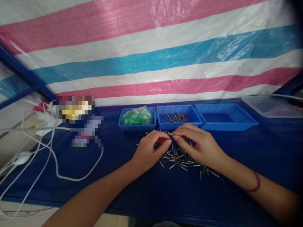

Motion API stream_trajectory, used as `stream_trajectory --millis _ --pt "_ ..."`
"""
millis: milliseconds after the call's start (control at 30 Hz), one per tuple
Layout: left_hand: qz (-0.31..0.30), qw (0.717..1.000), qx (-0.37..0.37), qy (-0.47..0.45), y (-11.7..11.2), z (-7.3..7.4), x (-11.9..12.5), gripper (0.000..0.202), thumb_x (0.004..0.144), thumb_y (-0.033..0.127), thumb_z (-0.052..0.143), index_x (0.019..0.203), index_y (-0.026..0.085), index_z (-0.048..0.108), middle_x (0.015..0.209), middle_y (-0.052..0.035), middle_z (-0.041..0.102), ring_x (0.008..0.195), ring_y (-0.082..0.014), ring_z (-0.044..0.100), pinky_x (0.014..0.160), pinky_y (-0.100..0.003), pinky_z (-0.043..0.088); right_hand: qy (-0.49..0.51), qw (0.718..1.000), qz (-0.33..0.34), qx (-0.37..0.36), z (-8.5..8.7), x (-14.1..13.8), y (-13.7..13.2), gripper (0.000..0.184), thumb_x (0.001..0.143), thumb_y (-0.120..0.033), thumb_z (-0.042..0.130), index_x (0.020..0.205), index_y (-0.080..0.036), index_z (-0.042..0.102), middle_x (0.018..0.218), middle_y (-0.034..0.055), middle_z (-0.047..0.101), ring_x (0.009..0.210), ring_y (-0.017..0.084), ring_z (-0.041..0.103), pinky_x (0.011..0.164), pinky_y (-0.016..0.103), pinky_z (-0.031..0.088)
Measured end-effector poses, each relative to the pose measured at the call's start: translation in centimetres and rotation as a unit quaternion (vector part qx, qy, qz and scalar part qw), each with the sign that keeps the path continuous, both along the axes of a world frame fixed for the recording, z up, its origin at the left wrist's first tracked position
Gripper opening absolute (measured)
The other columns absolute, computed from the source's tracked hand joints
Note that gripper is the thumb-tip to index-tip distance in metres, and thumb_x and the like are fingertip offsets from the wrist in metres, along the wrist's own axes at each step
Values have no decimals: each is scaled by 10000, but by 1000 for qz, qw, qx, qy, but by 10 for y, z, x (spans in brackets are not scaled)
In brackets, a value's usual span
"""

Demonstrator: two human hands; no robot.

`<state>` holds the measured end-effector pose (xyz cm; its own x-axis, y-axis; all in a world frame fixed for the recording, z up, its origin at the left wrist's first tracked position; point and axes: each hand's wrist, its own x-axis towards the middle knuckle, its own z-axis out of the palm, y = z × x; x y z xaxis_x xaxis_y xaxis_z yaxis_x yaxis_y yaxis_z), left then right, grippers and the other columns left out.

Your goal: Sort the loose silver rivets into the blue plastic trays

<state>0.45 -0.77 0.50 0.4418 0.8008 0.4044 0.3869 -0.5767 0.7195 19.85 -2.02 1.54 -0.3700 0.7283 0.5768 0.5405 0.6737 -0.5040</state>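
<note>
My left hand [151, 145] and my right hand [201, 142] meet fingertip to fingertip above a loose pile of thin metal rods [177, 159]. Between the thumb and fingers of my right hand is a short, silvery metal rod [170, 134]. Its left end reaches the bent fingers of my left hand, which are curled in a pinch; what exactly they grip is too small to make out. The rods in the pile point every way, some with dark sections, and both hands hide part of them.
Behind the pile stand a blue bin [137, 127] of green and clear plastic pieces, another blue bin [180, 126] with several metal pins, and an empty blue bin [227, 126]. White cables [71, 179] loop at left. A clear plastic lid [270, 107] lies back right.
</note>
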Motion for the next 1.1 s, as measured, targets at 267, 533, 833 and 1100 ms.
stream_trajectory --millis 267,533,833,1100 --pt "-42 998 1 38 -2 -1 -2 147 911 237 501 941 157 621 854 -39 634 789 -132 592 756 -244 458 -138 951 -244 130 2 33 38 206 904 -299 493 925 -177 658 843 86 649 824 241 571 761 390 433" --pt "-73 992 46 87 4 -2 -3 152 915 210 486 941 151 624 930 -66 649 897 -168 589 826 -288 442 -121 962 -216 120 18 48 25 152 888 -284 522 869 -182 634 775 65 630 740 206 566 709 352 433" --pt "-105 984 84 120 7 -1 -2 159 917 205 482 958 160 629 930 -61 649 891 -167 574 817 -304 428 -133 982 -52 -124 34 78 17 137 813 -202 559 689 -207 616 620 -27 580 539 101 503 513 258 376" --pt "-211 943 139 218 0 9 -2 235 848 388 590 996 216 653 1008 -54 648 943 -198 536 848 -347 358 -234 931 120 -252 26 67 12 106 783 -179 566 804 -209 666 707 -20 620 620 102 558 566 229 396"
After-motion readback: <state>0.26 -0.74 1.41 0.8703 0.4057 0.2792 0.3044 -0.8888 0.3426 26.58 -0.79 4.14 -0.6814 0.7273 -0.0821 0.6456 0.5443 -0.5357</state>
